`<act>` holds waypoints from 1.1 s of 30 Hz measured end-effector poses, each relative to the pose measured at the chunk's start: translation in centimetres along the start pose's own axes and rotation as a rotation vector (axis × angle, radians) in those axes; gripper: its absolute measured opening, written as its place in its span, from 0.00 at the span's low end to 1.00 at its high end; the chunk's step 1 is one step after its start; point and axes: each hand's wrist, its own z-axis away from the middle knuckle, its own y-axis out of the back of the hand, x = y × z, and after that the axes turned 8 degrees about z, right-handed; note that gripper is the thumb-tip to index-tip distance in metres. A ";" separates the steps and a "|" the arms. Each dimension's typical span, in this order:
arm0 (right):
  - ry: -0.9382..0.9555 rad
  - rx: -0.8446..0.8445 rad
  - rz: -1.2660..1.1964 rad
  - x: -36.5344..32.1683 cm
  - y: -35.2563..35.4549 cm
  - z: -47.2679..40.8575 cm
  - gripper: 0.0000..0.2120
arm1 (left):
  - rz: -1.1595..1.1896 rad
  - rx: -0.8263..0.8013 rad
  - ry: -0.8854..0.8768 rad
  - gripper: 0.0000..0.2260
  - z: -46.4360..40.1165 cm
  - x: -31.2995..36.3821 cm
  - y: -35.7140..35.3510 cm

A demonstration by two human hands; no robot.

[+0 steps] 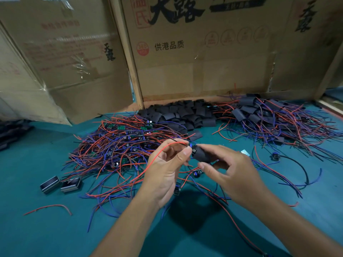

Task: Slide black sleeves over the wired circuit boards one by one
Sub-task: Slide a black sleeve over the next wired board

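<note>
Two bare forearms reach up from the bottom edge over the teal table surface (46, 229). At their ends, the left hand (165, 173) pinches a thin red wire (157, 154) between thumb and fingertips, its fingers curled closed on the strand, which loops down across the palm. Just beside it, the right hand (232, 171) grips a short black tubular sleeve (201, 154) between thumb and forefinger, fingers curled round it. The sleeve's open end faces the left hand, and a small wired circuit board (191, 145) with a blue part sits at that mouth, only partly visible, between the two sets of fingertips.

Beyond the hands on the left lies a big tangled pile of red and blue wired green circuit boards (118, 143). Behind it, against the cardboard, sits a heap of loose flat black sleeves (183, 114). To the right spreads a pile of boards already covered in black sleeves (269, 117), wires trailing outward. Two small dark open-ended metal casings (60, 184) lie side by side on the table left of the hands, and a stray red wire piece (50, 207) lies nearer the camera. Printed brown cardboard boxes (204, 52) stand along the back.
</note>
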 end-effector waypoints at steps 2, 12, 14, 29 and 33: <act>0.010 0.008 0.012 0.1 0.0 0.0 0.16 | -0.061 -0.004 -0.007 0.08 0.0 0.0 0.0; 0.100 -0.047 0.157 0.1 0.5 -0.1 0.18 | -0.175 -0.036 0.025 0.06 -0.2 0.4 0.4; 0.104 -0.051 0.159 0.1 0.6 -0.2 0.18 | -0.114 -0.030 0.077 0.05 -0.2 0.5 0.4; 0.177 -0.109 0.185 -0.1 0.5 -0.1 0.19 | 0.178 0.074 0.580 0.09 0.2 0.7 -0.7; 0.200 -0.136 0.210 0.0 0.7 -0.1 0.20 | 0.161 0.068 0.630 0.08 0.3 0.7 -0.7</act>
